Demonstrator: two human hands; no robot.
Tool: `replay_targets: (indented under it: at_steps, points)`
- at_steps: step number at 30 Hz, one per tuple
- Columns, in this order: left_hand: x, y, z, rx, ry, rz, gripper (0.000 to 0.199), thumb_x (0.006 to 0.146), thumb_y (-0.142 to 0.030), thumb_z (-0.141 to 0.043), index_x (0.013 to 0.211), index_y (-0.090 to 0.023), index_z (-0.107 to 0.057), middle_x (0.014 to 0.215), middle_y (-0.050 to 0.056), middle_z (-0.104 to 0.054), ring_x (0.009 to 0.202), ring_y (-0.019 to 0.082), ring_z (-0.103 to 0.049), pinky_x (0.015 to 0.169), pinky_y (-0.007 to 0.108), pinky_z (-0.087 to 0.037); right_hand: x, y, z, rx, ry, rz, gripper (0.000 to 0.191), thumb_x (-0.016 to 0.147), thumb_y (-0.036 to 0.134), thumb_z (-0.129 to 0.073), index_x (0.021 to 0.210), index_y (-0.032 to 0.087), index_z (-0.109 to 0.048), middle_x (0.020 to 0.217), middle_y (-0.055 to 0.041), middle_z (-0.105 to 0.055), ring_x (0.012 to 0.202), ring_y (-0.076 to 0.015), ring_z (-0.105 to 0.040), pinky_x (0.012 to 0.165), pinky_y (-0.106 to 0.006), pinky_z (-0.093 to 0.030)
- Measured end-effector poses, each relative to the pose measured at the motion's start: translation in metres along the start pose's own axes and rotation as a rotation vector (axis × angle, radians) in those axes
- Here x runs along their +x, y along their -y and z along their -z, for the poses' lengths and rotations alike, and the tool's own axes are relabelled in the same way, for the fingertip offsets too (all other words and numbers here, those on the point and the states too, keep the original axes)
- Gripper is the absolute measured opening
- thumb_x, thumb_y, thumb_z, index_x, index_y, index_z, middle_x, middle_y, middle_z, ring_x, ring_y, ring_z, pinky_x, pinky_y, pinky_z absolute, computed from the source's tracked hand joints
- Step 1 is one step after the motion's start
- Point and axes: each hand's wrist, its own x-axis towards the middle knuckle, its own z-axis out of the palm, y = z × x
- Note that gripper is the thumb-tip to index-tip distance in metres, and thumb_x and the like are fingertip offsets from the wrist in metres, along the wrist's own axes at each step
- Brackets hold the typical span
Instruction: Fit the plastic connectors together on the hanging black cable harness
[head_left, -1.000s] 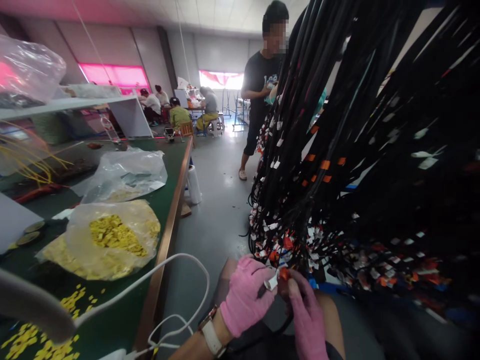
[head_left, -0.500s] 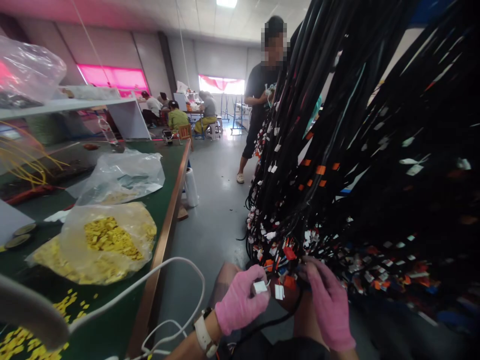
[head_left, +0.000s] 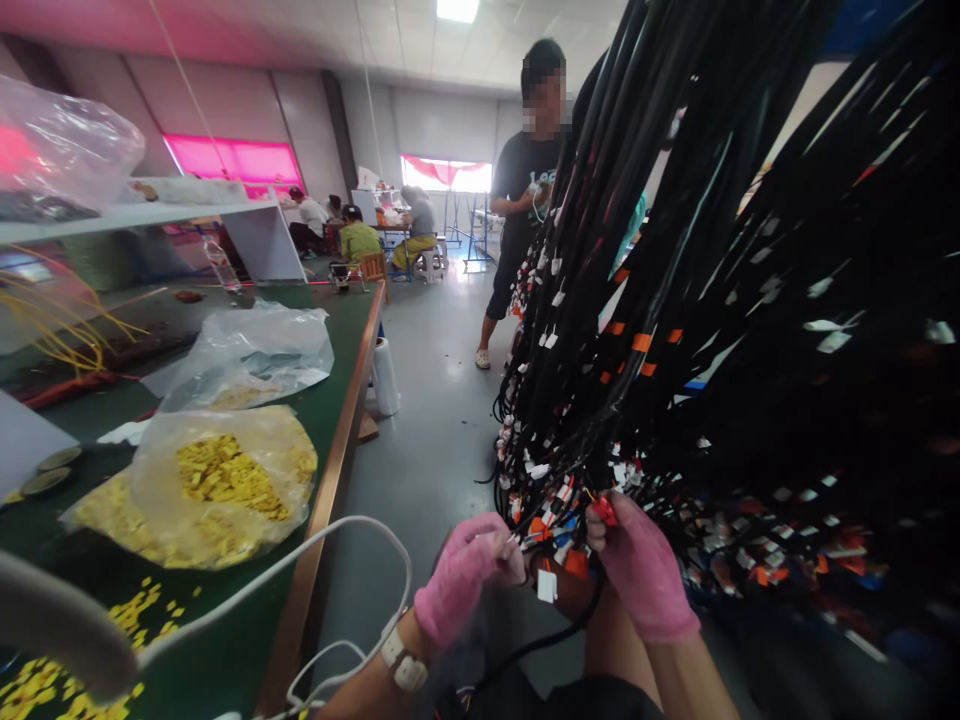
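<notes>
Workshop floor, green bench (head_left: 352, 330) at left. Hanging black wire harnesses (head_left: 637, 300) are being sorted at their lower ends: a red connector (head_left: 604, 511) is pinched by the right hand (head_left: 641, 570); the left hand (head_left: 465, 575) is curled around thin leads. Next, judged: careful separation from neighbouring connectors.

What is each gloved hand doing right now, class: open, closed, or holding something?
Left hand: closed, pinching wires at the foot of the hanging cable bundle.
Right hand: closed on a small red connector.
</notes>
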Motion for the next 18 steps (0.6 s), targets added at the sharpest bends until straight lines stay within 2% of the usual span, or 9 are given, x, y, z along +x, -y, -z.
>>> replay_targets:
  at_steps: [5,8,10,13,16,18]
  points:
    - [0.004,-0.005,-0.002,-0.065,-0.095,0.065,0.025,0.072,-0.034,-0.058,0.06,-0.012,-0.053,0.057,0.005,-0.055,0.055,0.014,-0.051,0.056,0.026,-0.037,-0.016,0.011,0.0,0.086,0.037,-0.11,0.029,0.07,0.043,-0.071,0.09,0.024,-0.063,0.07,0.0011,-0.063,0.057,-0.0108,-0.053,0.053,-0.024,-0.048]
    - [0.007,-0.002,-0.005,-0.198,-0.063,0.17,0.018,0.064,-0.026,-0.064,0.072,-0.012,-0.056,0.06,0.004,-0.056,0.055,0.013,-0.052,0.054,0.024,-0.038,-0.022,0.017,-0.011,-0.016,0.067,-0.09,0.031,0.074,0.042,-0.069,0.097,0.024,-0.062,0.074,0.0005,-0.066,0.06,-0.0114,-0.055,0.053,-0.023,-0.046]
    - [0.013,0.0,-0.009,-0.294,0.016,0.232,0.032,0.064,-0.027,-0.068,0.091,-0.013,-0.057,0.064,0.003,-0.057,0.055,0.013,-0.053,0.054,0.023,-0.039,-0.023,0.021,-0.021,-0.23,0.049,0.003,0.029,0.075,0.044,-0.067,0.096,0.023,-0.063,0.076,-0.0006,-0.067,0.065,-0.0143,-0.058,0.058,-0.026,-0.047]
    - [0.026,-0.002,-0.021,-0.361,0.113,0.273,0.05,0.073,-0.04,-0.068,0.114,-0.017,-0.051,0.067,0.0,-0.054,0.054,0.01,-0.05,0.051,0.02,-0.037,-0.023,0.026,-0.033,-0.577,0.023,0.164,0.029,0.076,0.045,-0.063,0.092,0.021,-0.065,0.08,-0.0029,-0.07,0.071,-0.0184,-0.062,0.065,-0.03,-0.049]
    - [0.041,-0.011,-0.037,-0.277,0.089,0.217,0.055,0.076,-0.048,-0.065,0.121,-0.019,-0.049,0.074,0.0,-0.055,0.057,0.009,-0.051,0.053,0.02,-0.04,-0.028,0.029,-0.04,-0.842,0.062,0.345,0.026,0.08,0.041,-0.06,0.097,0.023,-0.066,0.091,-0.0044,-0.072,0.078,-0.0203,-0.066,0.073,-0.032,-0.05]
    - [0.05,-0.016,-0.045,-0.215,0.06,0.162,0.054,0.074,-0.042,-0.069,0.12,-0.018,-0.052,0.084,0.003,-0.058,0.066,0.011,-0.055,0.061,0.022,-0.044,-0.035,0.03,-0.041,-0.969,0.116,0.476,0.023,0.082,0.037,-0.057,0.099,0.024,-0.067,0.094,-0.0044,-0.073,0.081,-0.0201,-0.066,0.076,-0.031,-0.049]
